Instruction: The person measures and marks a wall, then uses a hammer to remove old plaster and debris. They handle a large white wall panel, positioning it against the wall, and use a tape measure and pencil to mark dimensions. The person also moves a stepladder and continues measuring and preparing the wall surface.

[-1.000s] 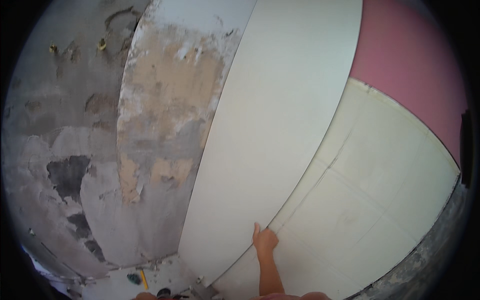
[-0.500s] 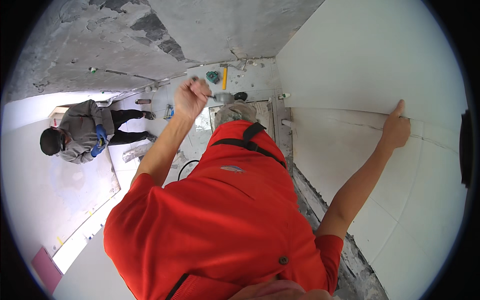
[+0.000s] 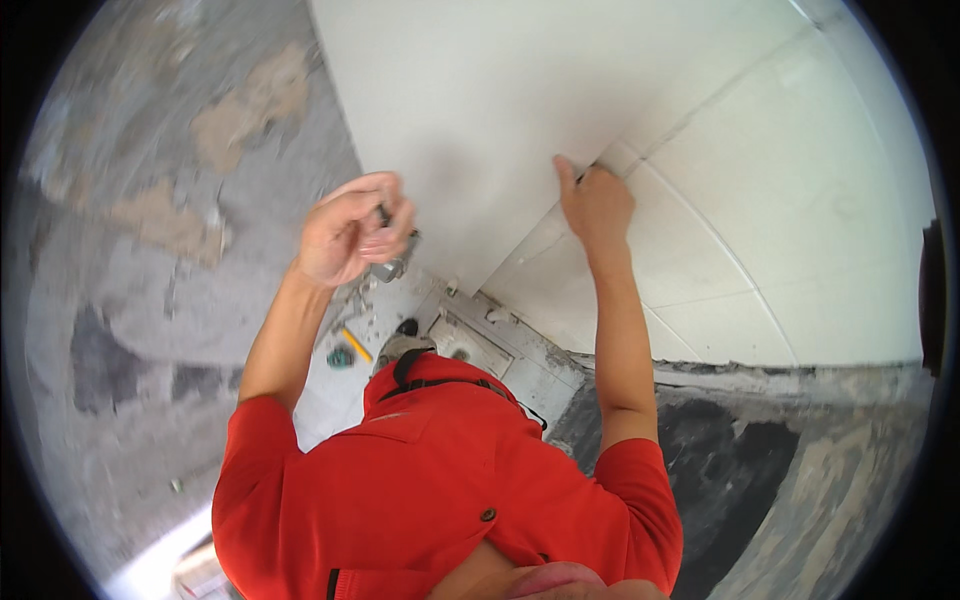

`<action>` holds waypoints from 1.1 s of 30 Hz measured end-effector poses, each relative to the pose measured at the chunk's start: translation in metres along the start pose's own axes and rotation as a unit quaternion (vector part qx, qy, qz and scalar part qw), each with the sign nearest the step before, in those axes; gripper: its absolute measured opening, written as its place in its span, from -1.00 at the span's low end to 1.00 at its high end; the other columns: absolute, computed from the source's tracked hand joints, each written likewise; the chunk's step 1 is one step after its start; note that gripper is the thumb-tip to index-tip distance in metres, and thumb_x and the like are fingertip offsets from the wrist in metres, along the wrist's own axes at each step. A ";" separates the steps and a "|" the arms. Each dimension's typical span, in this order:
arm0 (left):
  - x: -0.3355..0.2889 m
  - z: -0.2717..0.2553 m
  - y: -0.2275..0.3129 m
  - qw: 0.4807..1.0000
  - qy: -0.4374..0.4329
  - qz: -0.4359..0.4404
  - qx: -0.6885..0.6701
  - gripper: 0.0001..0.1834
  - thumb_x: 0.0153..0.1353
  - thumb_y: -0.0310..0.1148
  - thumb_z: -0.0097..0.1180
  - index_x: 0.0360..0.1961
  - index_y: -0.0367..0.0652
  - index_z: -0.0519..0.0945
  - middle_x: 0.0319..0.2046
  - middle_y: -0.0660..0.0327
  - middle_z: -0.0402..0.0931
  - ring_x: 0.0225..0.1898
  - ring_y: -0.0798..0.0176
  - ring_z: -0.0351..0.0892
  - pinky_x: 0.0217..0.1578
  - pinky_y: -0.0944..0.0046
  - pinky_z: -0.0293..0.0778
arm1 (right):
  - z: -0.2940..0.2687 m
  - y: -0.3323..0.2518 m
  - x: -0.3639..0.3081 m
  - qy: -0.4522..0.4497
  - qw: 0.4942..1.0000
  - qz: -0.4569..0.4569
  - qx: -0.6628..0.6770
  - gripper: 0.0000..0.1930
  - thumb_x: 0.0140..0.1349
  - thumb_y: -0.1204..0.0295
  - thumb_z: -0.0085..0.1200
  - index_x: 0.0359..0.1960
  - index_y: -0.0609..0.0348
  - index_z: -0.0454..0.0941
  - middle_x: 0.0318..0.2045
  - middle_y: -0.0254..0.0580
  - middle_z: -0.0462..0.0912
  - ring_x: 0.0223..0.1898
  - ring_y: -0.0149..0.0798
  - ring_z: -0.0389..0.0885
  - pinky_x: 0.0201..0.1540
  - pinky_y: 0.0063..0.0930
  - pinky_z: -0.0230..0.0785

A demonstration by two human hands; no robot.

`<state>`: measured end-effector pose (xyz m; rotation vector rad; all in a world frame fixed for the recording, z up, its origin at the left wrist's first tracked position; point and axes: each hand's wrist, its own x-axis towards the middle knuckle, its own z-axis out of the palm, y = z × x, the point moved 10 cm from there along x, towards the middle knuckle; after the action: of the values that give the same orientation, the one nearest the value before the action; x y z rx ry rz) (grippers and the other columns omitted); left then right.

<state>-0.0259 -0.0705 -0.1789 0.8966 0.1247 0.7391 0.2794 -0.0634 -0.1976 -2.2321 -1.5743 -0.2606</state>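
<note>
No words, labels, numbers or signs can be read here. Any lettering on the red shirt [image 3: 400, 480] or yellow handle [image 3: 356, 345] is too small to tell.

Right of the wall [image 3: 150, 260] stands the panel [image 3: 470, 90], right fingers [image 3: 608, 190] at its edge.

"How's the light?"
"Soft; lower left washes out nearly white. Faint, diffuse shadows darken the white panel [image 3: 490, 110], upper middle."
"Sharpness?"
"The left hand [image 3: 358, 228] looks slightly blurred, the wall [image 3: 155, 185] at upper left smeared. Straight lines bow near the black corners."
</note>
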 end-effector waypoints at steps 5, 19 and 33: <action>0.145 0.111 0.007 0.953 -0.262 -0.050 0.142 -0.69 0.51 -0.22 -0.13 -0.37 -0.19 0.30 -0.57 0.22 0.30 -0.57 0.34 0.28 -0.54 0.34 0.24 | -0.015 0.014 0.001 -0.030 0.994 0.062 0.081 -0.35 0.39 -0.14 0.14 -0.54 0.31 0.67 -0.48 0.18 0.72 -0.42 0.21 0.70 -0.31 0.00 0.54; 0.233 0.154 -0.036 0.905 -0.389 -0.055 0.163 -0.69 0.54 -0.18 -0.15 -0.24 -0.22 0.39 -0.44 0.15 0.37 -0.30 0.12 0.49 -0.04 0.06 0.45 | -0.015 -0.011 -0.057 0.018 0.387 0.182 0.904 -0.47 0.57 -0.07 -0.06 0.23 0.14 0.51 0.02 -0.21 0.71 0.09 -0.21 0.68 0.03 -0.35 0.59; 0.177 0.216 -0.015 0.511 -0.440 0.380 0.633 -0.19 -0.06 -0.23 0.57 0.23 -0.24 0.49 0.12 0.03 0.62 0.21 -0.20 0.52 0.18 -0.12 0.45 | -0.134 0.030 -0.084 0.316 0.812 0.206 0.446 -0.44 0.24 0.22 0.40 0.06 0.34 0.39 -0.24 0.15 0.69 -0.21 0.00 0.72 -0.12 -0.18 0.56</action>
<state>0.1996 -0.1080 -0.0179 2.7998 -0.8410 0.8259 0.2880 -0.2004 -0.1140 -1.4304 -0.6011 -0.0807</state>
